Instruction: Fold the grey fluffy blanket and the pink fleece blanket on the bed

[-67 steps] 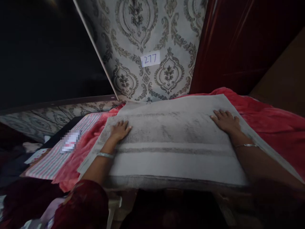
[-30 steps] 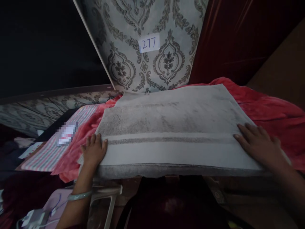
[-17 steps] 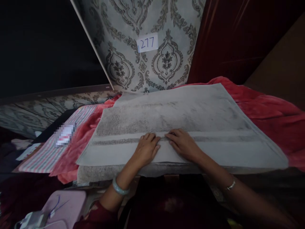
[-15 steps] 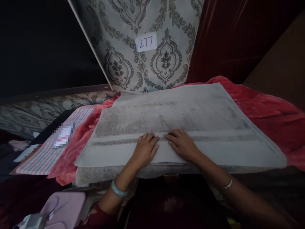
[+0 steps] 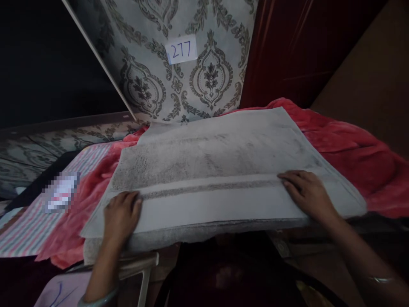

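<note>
A large grey towel (image 5: 198,160) lies spread over the red blanket, with a pale smooth border and a darker plush stripe along its near side. Its near edge hangs a little toward me over another grey plush layer. My left hand (image 5: 121,215) rests palm down on the towel's near left part, fingers bent slightly and holding nothing. On the right part of the same border, my right hand (image 5: 305,192) lies flat with its fingers stretched toward the stripe. The two hands are far apart, and both touch the cloth.
Crumpled red blanket (image 5: 348,149) shows on both sides of the towel. A striped cloth (image 5: 28,226) with a blurred-out item (image 5: 60,194) lies at left. Behind are a dark screen (image 5: 54,64), patterned wall (image 5: 140,85) with a paper marked 277 (image 5: 181,50), and a dark red panel (image 5: 287,55).
My hands have slid apart along the towel's border, the left one to the left and the right one to the right. The view has shifted slightly. The stripe between them looks smoother.
</note>
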The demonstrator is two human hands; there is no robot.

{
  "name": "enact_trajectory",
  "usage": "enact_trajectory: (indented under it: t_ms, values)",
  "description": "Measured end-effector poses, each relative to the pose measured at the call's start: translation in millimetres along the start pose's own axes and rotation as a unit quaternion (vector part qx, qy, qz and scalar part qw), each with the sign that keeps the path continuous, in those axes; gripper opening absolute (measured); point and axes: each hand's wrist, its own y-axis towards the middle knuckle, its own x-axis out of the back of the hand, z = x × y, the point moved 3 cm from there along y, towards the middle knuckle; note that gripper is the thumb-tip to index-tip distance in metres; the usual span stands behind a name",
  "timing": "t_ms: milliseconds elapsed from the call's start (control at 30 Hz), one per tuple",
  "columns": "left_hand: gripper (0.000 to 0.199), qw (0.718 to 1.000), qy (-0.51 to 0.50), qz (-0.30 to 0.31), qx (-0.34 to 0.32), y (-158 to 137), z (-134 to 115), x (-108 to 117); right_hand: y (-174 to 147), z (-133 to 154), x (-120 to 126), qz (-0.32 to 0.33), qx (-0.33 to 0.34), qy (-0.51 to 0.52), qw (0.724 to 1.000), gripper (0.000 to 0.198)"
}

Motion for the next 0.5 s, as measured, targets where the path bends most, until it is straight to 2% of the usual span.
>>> enact_trajectory:
  t_ms: [100, 233, 400, 500]
  values:
    - [0.049, 0.999, -0.015, -0.026, 0.045, -1.5, 36.8, 0.0, -10.9, -30.5, 17.2, -0.038, -0.046, -0.021, 0.998, 0.038]
    - [0.047, 0.995, -0.044, -0.039, 0.075, 0.8, 50.6, -0.9, -15.7, -39.0, 28.1, -0.023, -0.085, -0.047, 0.995, 0.042]
    - [0.047, 0.994, -0.009, -0.02, 0.103, 11.4, 37.8, 3.6, -1.2, -19.5, 27.4, -0.037, -0.099, -0.056, 0.993, 0.041]
    - [0.048, 0.999, -0.01, -0.011, 0.035, 25.3, 3.3, 10.0, 24.0, 14.5, 13.0, -0.02, -0.039, -0.021, 0.999, 0.041]
